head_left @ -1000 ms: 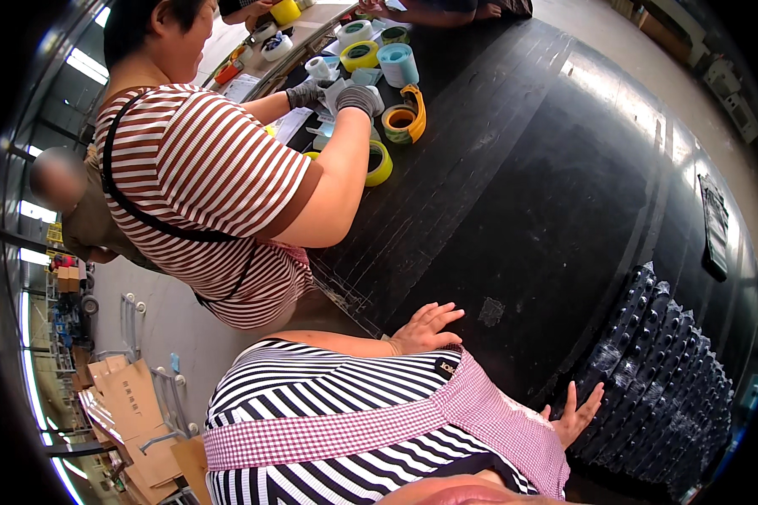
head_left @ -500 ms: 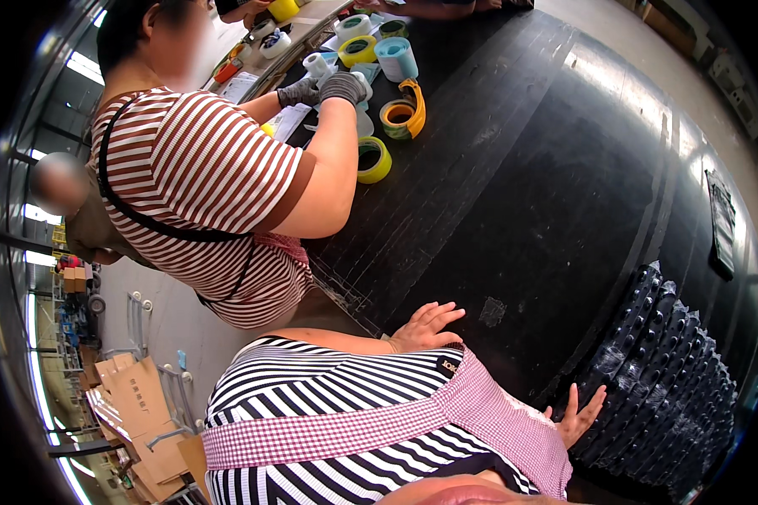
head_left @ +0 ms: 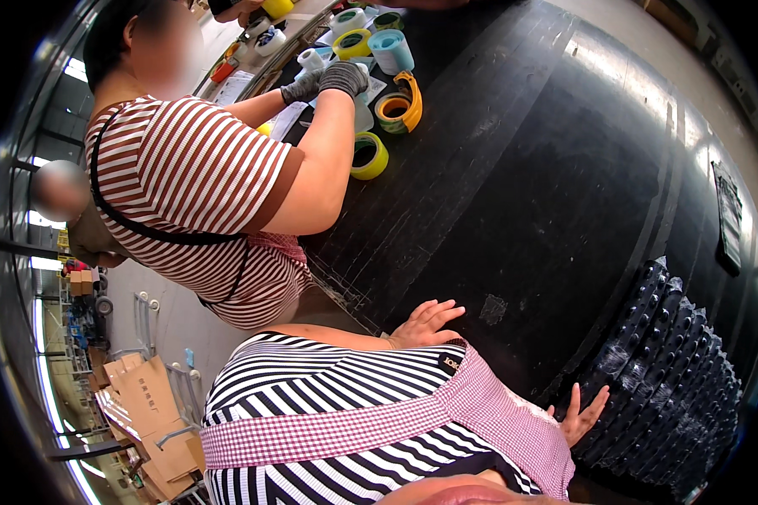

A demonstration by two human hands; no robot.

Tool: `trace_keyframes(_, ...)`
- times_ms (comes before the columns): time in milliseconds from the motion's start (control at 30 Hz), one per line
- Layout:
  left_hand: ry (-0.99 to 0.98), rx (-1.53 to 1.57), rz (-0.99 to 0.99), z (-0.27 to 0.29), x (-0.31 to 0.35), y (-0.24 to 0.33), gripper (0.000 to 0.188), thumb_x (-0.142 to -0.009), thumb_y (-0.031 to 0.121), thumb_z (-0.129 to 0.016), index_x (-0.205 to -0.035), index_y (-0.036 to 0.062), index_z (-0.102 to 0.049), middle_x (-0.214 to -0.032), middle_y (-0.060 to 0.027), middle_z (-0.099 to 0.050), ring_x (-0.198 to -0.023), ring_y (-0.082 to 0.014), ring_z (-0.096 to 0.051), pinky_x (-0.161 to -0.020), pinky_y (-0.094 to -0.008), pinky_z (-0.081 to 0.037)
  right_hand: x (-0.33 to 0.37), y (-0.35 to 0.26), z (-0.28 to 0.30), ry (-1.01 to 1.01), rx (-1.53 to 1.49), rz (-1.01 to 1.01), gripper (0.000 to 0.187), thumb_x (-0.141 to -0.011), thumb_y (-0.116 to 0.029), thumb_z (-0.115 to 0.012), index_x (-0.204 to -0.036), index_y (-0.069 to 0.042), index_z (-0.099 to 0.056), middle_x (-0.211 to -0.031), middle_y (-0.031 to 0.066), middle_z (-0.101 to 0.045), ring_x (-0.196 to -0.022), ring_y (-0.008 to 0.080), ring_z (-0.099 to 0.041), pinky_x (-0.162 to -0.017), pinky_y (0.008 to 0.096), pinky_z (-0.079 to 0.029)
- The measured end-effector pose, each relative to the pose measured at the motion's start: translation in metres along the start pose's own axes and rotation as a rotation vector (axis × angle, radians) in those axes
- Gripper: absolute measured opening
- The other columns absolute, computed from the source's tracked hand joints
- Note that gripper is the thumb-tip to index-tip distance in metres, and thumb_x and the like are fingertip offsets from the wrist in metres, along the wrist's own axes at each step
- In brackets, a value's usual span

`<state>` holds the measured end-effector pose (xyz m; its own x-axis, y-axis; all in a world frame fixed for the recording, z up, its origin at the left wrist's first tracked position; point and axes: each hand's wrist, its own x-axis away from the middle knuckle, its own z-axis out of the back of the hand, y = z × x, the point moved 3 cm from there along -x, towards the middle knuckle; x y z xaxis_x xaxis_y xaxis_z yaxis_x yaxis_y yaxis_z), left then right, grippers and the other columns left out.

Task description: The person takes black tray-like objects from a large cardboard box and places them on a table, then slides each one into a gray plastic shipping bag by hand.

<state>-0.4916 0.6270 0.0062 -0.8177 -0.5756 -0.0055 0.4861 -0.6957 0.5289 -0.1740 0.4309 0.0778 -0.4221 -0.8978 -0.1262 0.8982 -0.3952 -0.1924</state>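
My left hand [head_left: 427, 325] lies flat on the near edge of the black table [head_left: 514, 219], fingers stretched out, holding nothing. My right hand [head_left: 584, 415] is open with fingers apart, next to a pile of dark bundles in shiny clear plastic [head_left: 661, 379] on the right. I cannot tell whether it touches the pile. A dull scuffed patch [head_left: 493, 309] marks the tabletop beyond my left hand.
To the left, a person in a brown striped shirt [head_left: 194, 168] works with grey gloves [head_left: 343, 79] among several tape rolls, including a yellow-green roll [head_left: 369, 156] and an orange tape dispenser [head_left: 410, 104]. A flat black piece [head_left: 727, 219] lies far right. Cardboard boxes [head_left: 147, 396] stand behind.
The view has shifted slightly. The co-worker's gloved hands have moved a little at the tape rolls. My own hands stay almost where they were, both still open.
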Motion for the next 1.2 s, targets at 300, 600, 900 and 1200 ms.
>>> trace_keyframes(300,-0.008,-0.052,-0.005,-0.001,0.000,0.000,0.048,-0.091,0.055,-0.063,-0.128,0.0242,-0.061,-0.157,-0.0094,-0.034,-0.151,-0.0261,-0.018,-0.124,-0.0466,-0.008,-0.001,0.001,0.001,0.013,-0.018,0.010,0.074,-0.061,-0.005,-0.081,-0.132,-0.016,-0.062,-0.163,0.0202,-0.022,-0.150,0.0427,-0.022,-0.120,0.0562,-0.025)
trace_keyframes(600,-0.065,0.149,0.009,0.016,-0.003,0.006,0.060,-0.096,0.050,-0.057,-0.146,0.0215,-0.043,-0.159,-0.0137,-0.026,-0.151,-0.0322,-0.017,-0.123,-0.0516,-0.008,0.000,0.011,-0.009,0.053,-0.031,0.071,0.065,-0.069,-0.015,-0.081,-0.132,-0.015,-0.063,-0.162,0.0188,-0.022,-0.149,0.0425,-0.022,-0.119,0.0564,-0.026)
trace_keyframes(900,-0.087,0.063,0.052,0.011,-0.001,0.006,0.054,-0.092,0.052,-0.062,-0.135,0.0193,-0.055,-0.158,-0.0117,-0.032,-0.151,-0.0286,-0.017,-0.124,-0.0492,-0.007,0.000,0.006,-0.007,-0.016,-0.007,-0.029,0.060,-0.073,-0.014,-0.081,-0.131,-0.013,-0.064,-0.162,0.0193,-0.021,-0.150,0.0421,-0.021,-0.119,0.0571,-0.025)
trace_keyframes(1200,-0.048,0.058,0.049,0.011,-0.004,0.006,0.043,-0.092,0.049,-0.064,-0.126,0.0242,-0.061,-0.156,-0.0097,-0.033,-0.150,-0.0283,-0.019,-0.124,-0.0494,-0.011,0.001,0.003,0.000,0.005,0.018,0.034,0.067,-0.073,-0.017,-0.079,-0.137,-0.013,-0.059,-0.163,0.0222,-0.020,-0.150,0.0428,-0.022,-0.119,0.0575,-0.024)
